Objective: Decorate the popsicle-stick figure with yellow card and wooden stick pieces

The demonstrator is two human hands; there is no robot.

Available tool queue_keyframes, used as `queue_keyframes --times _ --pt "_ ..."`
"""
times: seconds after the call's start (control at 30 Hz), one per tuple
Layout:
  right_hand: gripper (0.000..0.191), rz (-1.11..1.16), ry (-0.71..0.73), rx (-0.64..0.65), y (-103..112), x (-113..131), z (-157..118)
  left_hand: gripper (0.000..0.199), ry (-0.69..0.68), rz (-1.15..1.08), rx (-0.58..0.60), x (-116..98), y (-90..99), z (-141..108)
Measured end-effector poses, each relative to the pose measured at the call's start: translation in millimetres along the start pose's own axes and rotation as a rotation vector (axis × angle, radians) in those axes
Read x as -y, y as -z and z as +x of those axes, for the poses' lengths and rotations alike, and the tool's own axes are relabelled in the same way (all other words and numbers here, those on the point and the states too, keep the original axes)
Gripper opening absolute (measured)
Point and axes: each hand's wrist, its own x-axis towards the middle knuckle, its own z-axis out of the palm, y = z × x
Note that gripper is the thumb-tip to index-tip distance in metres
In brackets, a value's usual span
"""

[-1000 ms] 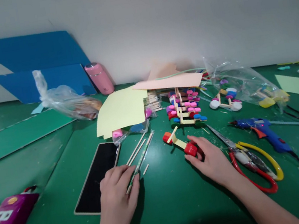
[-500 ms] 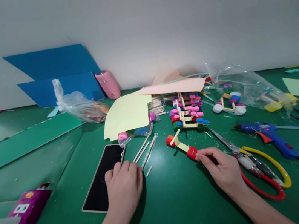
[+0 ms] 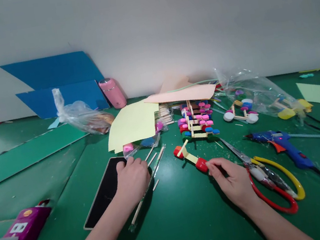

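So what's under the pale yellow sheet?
At the front edge of the pale yellow sheet, a pink piece, a blue piece and clear plastic peek out; light sticks show at its right edge. Whatever lies beneath its middle is covered.

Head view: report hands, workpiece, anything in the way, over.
Left hand over thin sticks, grip hidden. Right hand pinching red-ended piece at one end. Phone partly behind left hand; scissors close beside right wrist.
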Motion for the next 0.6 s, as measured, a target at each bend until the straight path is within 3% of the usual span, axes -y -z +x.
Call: queue_keyframes --times 0.13,0.27,0.37,0.47,0.6 --pt "0.013 0.006 0.006 -0.036 -1 1 1 0.022 0.043 -0.037 0.006 2 5.2 2" --pt "0.012 0.011 -0.002 -0.102 0 1 1 0.017 0.100 -0.124 -0.002 4 24.6 -11" --pt "0.011 0.015 0.011 -0.111 0 2 -1 0.013 0.209 -0.446 0.035 -5 39.0 -26" --pt "0.012 0.011 0.063 -0.104 1 6 -4 0.012 0.125 -0.791 0.167 -25 46.8 -37" --pt "0.028 0.008 0.220 -0.070 2 12 -5 0.020 -0.118 -0.755 0.342 -50 52.6 -41"
